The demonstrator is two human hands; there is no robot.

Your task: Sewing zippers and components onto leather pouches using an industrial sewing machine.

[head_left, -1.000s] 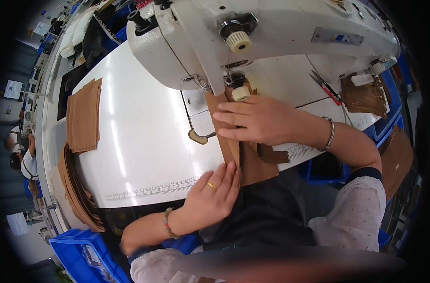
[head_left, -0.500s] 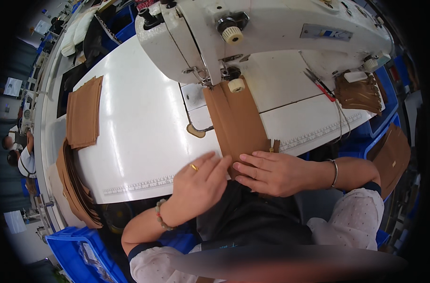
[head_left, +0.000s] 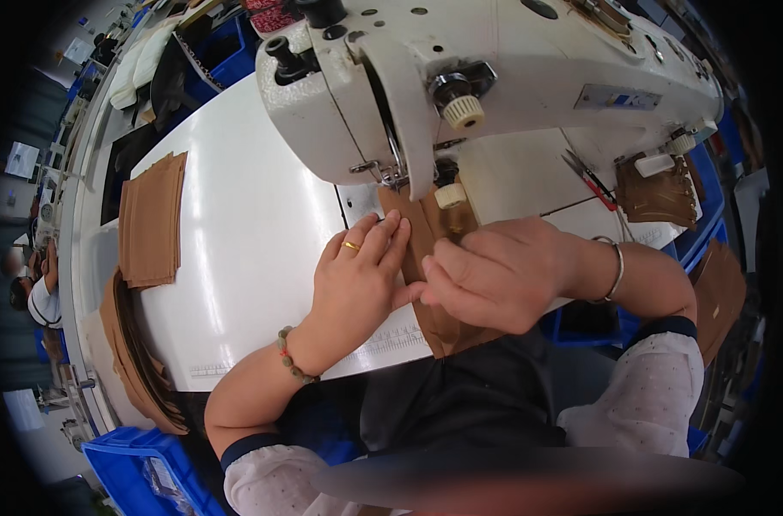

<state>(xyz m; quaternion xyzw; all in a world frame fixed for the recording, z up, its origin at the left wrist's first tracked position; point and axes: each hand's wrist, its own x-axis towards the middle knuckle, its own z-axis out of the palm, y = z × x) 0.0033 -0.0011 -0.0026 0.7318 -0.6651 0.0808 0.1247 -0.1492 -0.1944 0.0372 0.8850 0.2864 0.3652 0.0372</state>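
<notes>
A long brown fabric piece [head_left: 447, 335] runs from under the presser foot of the white sewing machine [head_left: 340, 129] toward me, its near end at the table edge. My left hand [head_left: 361, 262] rests on its left side, fingers stretched flat and pointing at the needle area. Over its right side my right hand [head_left: 499, 271] is closed, thumb and fingers drawn together near my left thumb. What those fingers hold is hidden. Just beyond them a small brass-coloured bit [head_left: 457, 227] shows on the fabric, too blurred to name.
Brown fabric pieces [head_left: 151, 224] lie stacked at the table's left, with more [head_left: 134, 353] draped over its edge. Red-handled scissors [head_left: 593, 182] and a bundle of brown zippers [head_left: 654, 191] lie right. A blue bin [head_left: 142, 469] stands lower left; a person [head_left: 46, 288] sits far left.
My left hand has slid forward along the fabric toward the needle. My right hand's fingers, stretched flat before, are now curled in and farther forward. The whole view has shifted slightly.
</notes>
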